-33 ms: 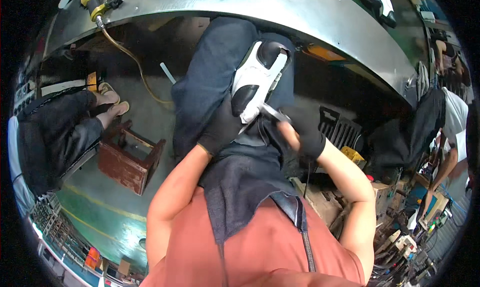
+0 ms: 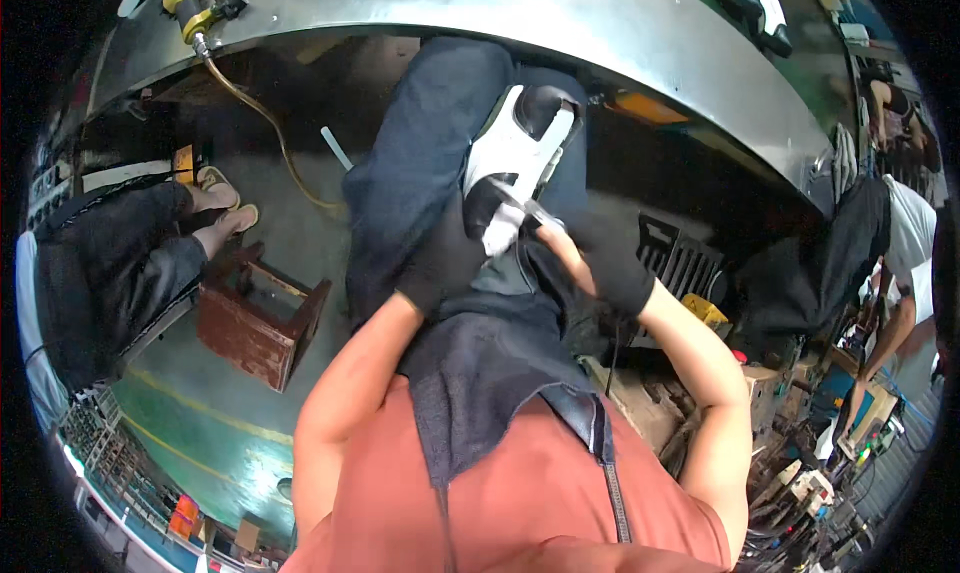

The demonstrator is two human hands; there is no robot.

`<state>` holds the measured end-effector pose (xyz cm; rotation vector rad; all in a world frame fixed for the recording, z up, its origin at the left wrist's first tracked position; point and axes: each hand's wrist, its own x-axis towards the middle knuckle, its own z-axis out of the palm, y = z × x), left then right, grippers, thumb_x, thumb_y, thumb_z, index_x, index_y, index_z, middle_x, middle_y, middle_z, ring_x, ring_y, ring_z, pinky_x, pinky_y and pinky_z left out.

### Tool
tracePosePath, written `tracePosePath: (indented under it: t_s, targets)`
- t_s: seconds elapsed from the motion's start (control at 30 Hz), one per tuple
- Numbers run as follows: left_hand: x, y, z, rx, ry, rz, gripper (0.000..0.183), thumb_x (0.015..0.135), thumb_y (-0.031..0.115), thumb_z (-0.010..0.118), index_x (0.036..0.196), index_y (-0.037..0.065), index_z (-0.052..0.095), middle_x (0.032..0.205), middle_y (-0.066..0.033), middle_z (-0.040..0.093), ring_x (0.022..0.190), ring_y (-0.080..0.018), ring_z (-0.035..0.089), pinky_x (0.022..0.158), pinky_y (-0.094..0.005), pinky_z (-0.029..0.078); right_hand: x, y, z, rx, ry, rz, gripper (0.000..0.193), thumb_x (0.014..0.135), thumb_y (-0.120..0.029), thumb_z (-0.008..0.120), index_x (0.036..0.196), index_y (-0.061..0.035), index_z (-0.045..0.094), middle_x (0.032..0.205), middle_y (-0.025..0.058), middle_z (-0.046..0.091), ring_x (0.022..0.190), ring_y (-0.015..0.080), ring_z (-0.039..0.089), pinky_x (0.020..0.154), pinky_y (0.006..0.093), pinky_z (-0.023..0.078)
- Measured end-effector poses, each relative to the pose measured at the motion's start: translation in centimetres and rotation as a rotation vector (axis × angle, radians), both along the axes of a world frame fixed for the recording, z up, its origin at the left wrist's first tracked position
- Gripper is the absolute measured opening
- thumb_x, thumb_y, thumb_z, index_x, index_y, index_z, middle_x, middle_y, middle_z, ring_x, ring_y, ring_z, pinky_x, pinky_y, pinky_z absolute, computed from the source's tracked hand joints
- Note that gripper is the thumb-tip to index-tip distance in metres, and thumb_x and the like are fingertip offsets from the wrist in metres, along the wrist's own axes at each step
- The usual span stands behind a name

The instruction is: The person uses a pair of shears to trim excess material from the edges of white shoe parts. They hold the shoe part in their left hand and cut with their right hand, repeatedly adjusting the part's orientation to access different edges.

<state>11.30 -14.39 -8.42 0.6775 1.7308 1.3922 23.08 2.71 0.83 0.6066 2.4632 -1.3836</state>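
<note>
Shoe [image 2: 515,158], white and black, rests on the lap; left hand [image 2: 450,258] fingers clasp its heel, right hand [image 2: 600,263] fingers pinch a thin tool [image 2: 525,205]. A slip could nick the glove.

The shoe [image 2: 515,163] held in the left hand [image 2: 440,263] showed smooth white and black panels with a slight sheen, likely synthetic leather. Both hands wore matt black knit cloth gloves; the right hand [image 2: 605,263] gripped a thin metal tool [image 2: 520,205] with a dull glint, touching the shoe. Beneath the grip lay a matt dark cloth apron [image 2: 500,363] over dark blue cloth trousers [image 2: 415,163]. Beyond the grip, the bench edge [image 2: 600,23] was brushed sheet metal, softly reflective. Left of the grip stood 1 rough, reddish-brown wooden box [image 2: 260,318].
</note>
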Motion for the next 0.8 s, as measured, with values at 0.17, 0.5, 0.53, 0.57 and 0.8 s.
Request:
tracePosePath:
  t_s: [0.17,0.5,0.53,0.57,0.8]
  targets:
    - [1.2,-0.6,1.0,-0.049,-0.009,0.101,0.071,0.074,0.016,0.071,0.132,-0.002,0.035,0.124,-0.0203,0.051,0.118,-0.0292,0.049,0.099,-0.0351,0.037,1.1,-1.3,3.1,-0.006,0.046,0.032,0.030,0.093,-0.028,0.050,0.098,-0.0016,0.062,0.082,0.0220,0.062,0.074,0.0349,0.061,0.067,0.0399,0.046]
    - [1.0,-2.1,-0.7,-0.052,0.173,-0.046,0.073,0.074,0.019,0.070,0.136,0.004,0.034,0.136,-0.0172,0.039,0.129,-0.0309,0.035,0.108,-0.0393,0.026,1.5,-3.3,-1.8,-0.028,0.240,-0.147,0.034,0.095,-0.029,0.045,0.099,0.0019,0.057,0.078,0.0189,0.058,0.063,0.0340,0.055,0.062,0.0382,0.045]
    - [0.6,-2.4,0.0,-0.101,0.215,-0.086,0.073,0.074,0.020,0.071,0.136,0.004,0.035,0.135,-0.0181,0.040,0.128,-0.0312,0.037,0.107,-0.0393,0.028,0.8,-2.7,-1.9,0.049,-0.164,-0.048,0.039,0.096,-0.037,0.044,0.104,-0.0006,0.055,0.084,0.0134,0.059,0.069,0.0271,0.056,0.064,0.0351,0.046]
    - [-0.2,-2.4,1.3,-0.144,0.259,-0.125,0.073,0.073,0.021,0.072,0.135,0.003,0.037,0.135,-0.0191,0.041,0.127,-0.0315,0.038,0.106,-0.0393,0.029,1.3,-2.6,-2.5,-0.199,-0.231,-0.327,0.042,0.096,-0.041,0.043,0.106,-0.0027,0.057,0.084,0.0083,0.059,0.067,0.0199,0.055,0.062,0.0318,0.046]
    - [-10.2,-4.1,14.1,-0.056,0.189,-0.053,0.068,0.070,0.022,0.077,0.127,-0.001,0.046,0.118,-0.0131,0.057,0.104,-0.0235,0.058,0.095,-0.0356,0.043,8.6,0.3,1.1,-0.340,-0.178,-0.853,0.052,0.097,-0.050,0.035,0.088,-0.0045,0.059,0.075,0.0038,0.060,0.061,0.0128,0.057,0.058,0.0279,0.046]
